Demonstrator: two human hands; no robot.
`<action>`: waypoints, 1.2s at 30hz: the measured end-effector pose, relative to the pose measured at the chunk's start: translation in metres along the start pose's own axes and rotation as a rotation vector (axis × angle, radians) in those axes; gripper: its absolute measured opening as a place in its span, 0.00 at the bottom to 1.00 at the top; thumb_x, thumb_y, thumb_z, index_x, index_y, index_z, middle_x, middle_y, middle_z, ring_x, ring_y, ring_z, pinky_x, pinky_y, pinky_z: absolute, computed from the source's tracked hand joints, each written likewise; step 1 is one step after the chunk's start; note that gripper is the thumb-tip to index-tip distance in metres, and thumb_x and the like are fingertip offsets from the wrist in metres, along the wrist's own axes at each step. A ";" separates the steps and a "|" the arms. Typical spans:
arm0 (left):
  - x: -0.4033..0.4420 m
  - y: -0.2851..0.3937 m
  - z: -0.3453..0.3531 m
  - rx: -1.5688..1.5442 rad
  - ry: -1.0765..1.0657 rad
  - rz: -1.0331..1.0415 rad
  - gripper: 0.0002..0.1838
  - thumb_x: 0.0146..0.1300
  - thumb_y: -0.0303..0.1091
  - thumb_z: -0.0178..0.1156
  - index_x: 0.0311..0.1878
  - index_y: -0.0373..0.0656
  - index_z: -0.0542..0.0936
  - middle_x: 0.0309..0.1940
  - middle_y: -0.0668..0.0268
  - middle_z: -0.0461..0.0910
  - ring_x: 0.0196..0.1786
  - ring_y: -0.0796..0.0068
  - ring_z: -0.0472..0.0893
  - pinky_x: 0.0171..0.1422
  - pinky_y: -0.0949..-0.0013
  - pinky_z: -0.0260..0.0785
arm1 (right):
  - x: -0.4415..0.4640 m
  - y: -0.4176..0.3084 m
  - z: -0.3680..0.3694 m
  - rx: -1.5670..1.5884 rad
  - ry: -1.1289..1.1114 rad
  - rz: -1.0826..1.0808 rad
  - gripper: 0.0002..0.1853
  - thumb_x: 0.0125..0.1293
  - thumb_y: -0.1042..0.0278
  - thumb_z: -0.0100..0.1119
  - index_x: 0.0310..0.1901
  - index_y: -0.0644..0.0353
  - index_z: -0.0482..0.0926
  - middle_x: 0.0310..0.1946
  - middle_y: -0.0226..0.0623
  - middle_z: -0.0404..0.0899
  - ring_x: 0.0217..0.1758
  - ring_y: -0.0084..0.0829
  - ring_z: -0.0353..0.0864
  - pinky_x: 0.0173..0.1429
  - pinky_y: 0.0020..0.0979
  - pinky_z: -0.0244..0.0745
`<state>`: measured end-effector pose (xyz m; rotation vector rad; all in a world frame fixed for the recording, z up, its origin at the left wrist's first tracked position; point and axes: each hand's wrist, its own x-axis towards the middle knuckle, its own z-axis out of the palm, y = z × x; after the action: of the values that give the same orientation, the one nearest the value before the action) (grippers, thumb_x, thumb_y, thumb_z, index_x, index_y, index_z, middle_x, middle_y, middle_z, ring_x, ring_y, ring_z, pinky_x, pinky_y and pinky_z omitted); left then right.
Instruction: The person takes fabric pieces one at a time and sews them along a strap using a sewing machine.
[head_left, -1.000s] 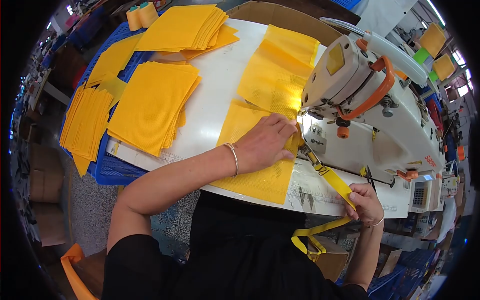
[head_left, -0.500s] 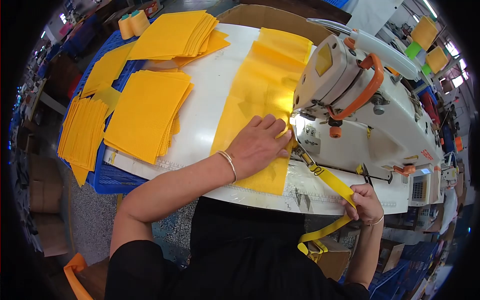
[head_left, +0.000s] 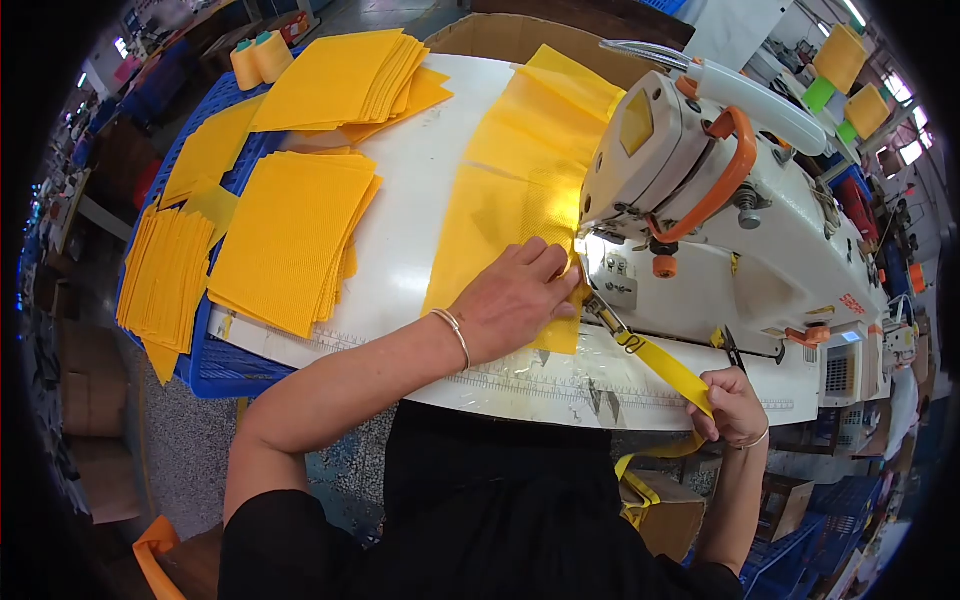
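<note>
A yellow fabric panel (head_left: 495, 190) lies on the white sewing table, its right edge under the sewing machine (head_left: 690, 170). My left hand (head_left: 520, 298) is on the panel's near end beside the needle area, fingers bent and thumb close to them, gripping the edge. My right hand (head_left: 730, 408) is closed around a yellow binding tape (head_left: 672, 368). From there the tape runs up into a metal folder (head_left: 612, 322) in front of the needle, and its loose end hangs below the table edge. Fingertips of my left hand partly hide the stitching spot.
Stacks of yellow fabric pieces (head_left: 290, 235) lie on the left, some over a blue basket (head_left: 235, 370). Two thread cones (head_left: 260, 60) stand at the back left. Small dark snips (head_left: 733, 348) lie near the machine's base. A cardboard box (head_left: 480, 38) stands behind the table.
The yellow panel has slid away from me, so its near edge sits closer to my left hand. More tape has fed up from below. My right hand has hardly moved.
</note>
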<state>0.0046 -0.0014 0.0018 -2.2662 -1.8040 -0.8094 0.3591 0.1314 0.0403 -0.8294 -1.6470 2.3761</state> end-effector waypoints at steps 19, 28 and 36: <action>-0.003 -0.002 0.001 -0.025 0.033 0.050 0.13 0.64 0.36 0.65 0.49 0.44 0.77 0.46 0.67 0.74 0.49 0.69 0.73 0.55 0.67 0.68 | -0.003 0.003 -0.004 0.037 -0.031 -0.019 0.18 0.71 0.63 0.61 0.36 0.75 0.83 0.13 0.39 0.76 0.07 0.24 0.65 0.15 0.22 0.66; -0.002 -0.006 0.000 0.013 0.012 0.070 0.15 0.64 0.35 0.65 0.51 0.44 0.76 0.49 0.68 0.74 0.50 0.70 0.73 0.56 0.67 0.67 | 0.002 0.003 -0.001 0.008 -0.042 -0.050 0.22 0.71 0.57 0.63 0.34 0.75 0.82 0.11 0.39 0.75 0.05 0.24 0.64 0.13 0.23 0.64; -0.001 -0.015 0.013 -0.005 0.101 0.082 0.14 0.67 0.38 0.62 0.51 0.41 0.77 0.51 0.65 0.77 0.53 0.67 0.74 0.62 0.66 0.67 | 0.001 0.000 0.002 0.002 -0.017 -0.016 0.18 0.70 0.62 0.62 0.35 0.75 0.82 0.13 0.39 0.76 0.07 0.24 0.65 0.15 0.22 0.65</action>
<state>-0.0053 0.0071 -0.0130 -2.2427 -1.6568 -0.8967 0.3576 0.1305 0.0403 -0.7948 -1.6514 2.3804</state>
